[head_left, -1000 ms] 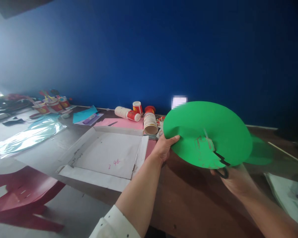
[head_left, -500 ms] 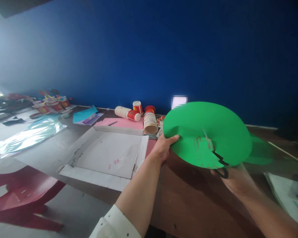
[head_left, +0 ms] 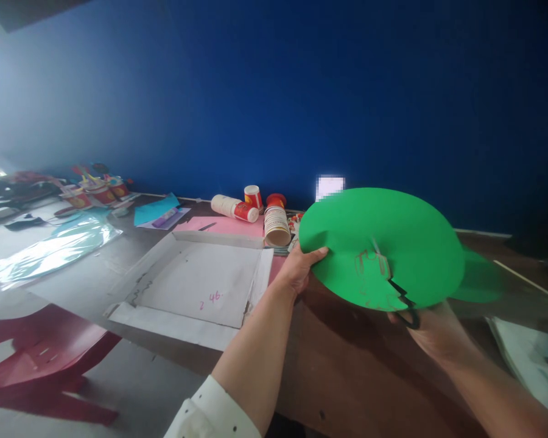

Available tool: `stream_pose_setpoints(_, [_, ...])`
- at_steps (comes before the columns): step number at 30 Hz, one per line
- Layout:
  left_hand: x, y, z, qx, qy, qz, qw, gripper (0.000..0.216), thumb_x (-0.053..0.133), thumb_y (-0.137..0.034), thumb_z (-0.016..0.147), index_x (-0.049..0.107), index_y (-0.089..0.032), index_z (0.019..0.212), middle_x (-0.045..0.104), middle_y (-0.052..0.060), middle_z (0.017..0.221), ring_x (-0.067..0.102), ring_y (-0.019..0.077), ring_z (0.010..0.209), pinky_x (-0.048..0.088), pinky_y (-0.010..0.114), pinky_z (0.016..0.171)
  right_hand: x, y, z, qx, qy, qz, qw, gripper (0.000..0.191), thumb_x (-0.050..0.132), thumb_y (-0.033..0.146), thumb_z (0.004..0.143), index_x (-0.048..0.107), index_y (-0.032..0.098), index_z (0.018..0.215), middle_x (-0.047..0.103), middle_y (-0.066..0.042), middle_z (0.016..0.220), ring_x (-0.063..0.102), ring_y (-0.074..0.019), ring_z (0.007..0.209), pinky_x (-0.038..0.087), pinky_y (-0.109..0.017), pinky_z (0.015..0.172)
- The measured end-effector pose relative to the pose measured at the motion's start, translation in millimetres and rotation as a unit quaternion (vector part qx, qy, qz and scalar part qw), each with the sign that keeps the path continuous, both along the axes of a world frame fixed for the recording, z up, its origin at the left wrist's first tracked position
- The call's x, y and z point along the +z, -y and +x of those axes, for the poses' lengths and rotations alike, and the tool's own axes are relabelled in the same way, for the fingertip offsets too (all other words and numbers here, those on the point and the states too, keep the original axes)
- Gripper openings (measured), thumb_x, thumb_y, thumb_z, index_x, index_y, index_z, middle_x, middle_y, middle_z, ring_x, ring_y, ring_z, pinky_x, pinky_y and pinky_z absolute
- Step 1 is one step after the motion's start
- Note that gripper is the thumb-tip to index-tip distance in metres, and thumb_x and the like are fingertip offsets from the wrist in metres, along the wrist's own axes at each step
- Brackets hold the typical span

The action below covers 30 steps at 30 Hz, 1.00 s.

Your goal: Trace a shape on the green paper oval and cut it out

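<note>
A large green paper circle [head_left: 420,231] is held up above the brown table, with brown pen marks near its lower middle. At its left edge my left hand [head_left: 301,266] pinches it, thumb on top and the other fingers underneath. My right hand [head_left: 433,331] grips black-handled scissors [head_left: 410,309] at the lower right edge. The scissors' blades reach into the paper by the brown marks. Part of the blades and several right-hand fingers are hidden by the paper.
A shallow white box lid [head_left: 192,283] lies left of my arm. Behind it are pink paper [head_left: 223,225], paper cups [head_left: 277,226] and blue paper [head_left: 155,210]. A red chair [head_left: 50,359] stands lower left; white sheets [head_left: 525,359] lie at right.
The scissors' black parts have shifted slightly left against the green paper circle. My left hand keeps its pinch, and the surroundings look the same.
</note>
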<state>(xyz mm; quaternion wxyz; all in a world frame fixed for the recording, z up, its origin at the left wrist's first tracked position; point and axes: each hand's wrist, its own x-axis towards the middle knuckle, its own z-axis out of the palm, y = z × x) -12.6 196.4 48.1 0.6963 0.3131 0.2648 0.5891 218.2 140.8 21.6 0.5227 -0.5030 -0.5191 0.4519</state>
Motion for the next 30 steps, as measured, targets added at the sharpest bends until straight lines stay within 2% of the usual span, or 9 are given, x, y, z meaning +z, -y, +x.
stream_pose_setpoints(6, [2.0, -1.2, -4.3, -0.001, -0.009, 0.006, 1.000, 0.066, 0.093, -0.025, 0.056, 0.069, -0.018, 0.117, 0.073, 0.013, 0.120, 0.066, 0.0332, 0.117, 0.046, 0.050, 0.109, 8.1, 1.9, -6.4, 0.006, -0.037, 0.000, 0.999, 0.023, 0.086, 0.032, 0.055, 0.064, 0.027, 0.055, 0.062, 0.002, 0.049, 0.055, -0.0146, 0.041, 0.049, -0.028, 0.038])
stream_pose_setpoints(10, [3.3, -1.3, -6.3, -0.004, -0.014, 0.009, 1.000, 0.067, 0.094, -0.025, 0.056, 0.069, -0.018, 0.118, 0.074, 0.013, 0.119, 0.067, 0.0331, 0.115, 0.047, 0.051, 0.109, 10.6, 2.3, -8.0, 0.020, -0.044, -0.005, 0.999, 0.026, 0.088, 0.039, 0.056, 0.065, 0.027, 0.058, 0.066, 0.001, 0.053, 0.057, -0.0152, 0.043, 0.050, -0.028, 0.038])
stream_pose_setpoints(23, [2.9, -1.7, -10.1, -0.010, -0.046, 0.006, 0.999, 0.063, 0.093, -0.026, 0.057, 0.070, -0.019, 0.115, 0.074, 0.012, 0.116, 0.069, 0.0327, 0.111, 0.050, 0.051, 0.105, 12.1, 4.2, -10.7, 0.032, -0.050, 0.003, 0.998, 0.028, 0.089, 0.041, 0.056, 0.069, 0.026, 0.067, 0.070, 0.000, 0.063, 0.059, -0.0156, 0.047, 0.054, -0.030, 0.041])
stream_pose_setpoints(30, [2.4, -2.7, -12.6, -0.014, -0.057, 0.013, 0.998, 0.060, 0.093, -0.027, 0.059, 0.070, -0.019, 0.113, 0.074, 0.013, 0.115, 0.068, 0.0341, 0.113, 0.049, 0.052, 0.106, 15.5, 4.8, -11.9, 0.040, -0.027, 0.038, 0.998, 0.027, 0.089, 0.041, 0.058, 0.070, 0.024, 0.069, 0.070, -0.001, 0.063, 0.059, -0.0163, 0.048, 0.053, -0.031, 0.041])
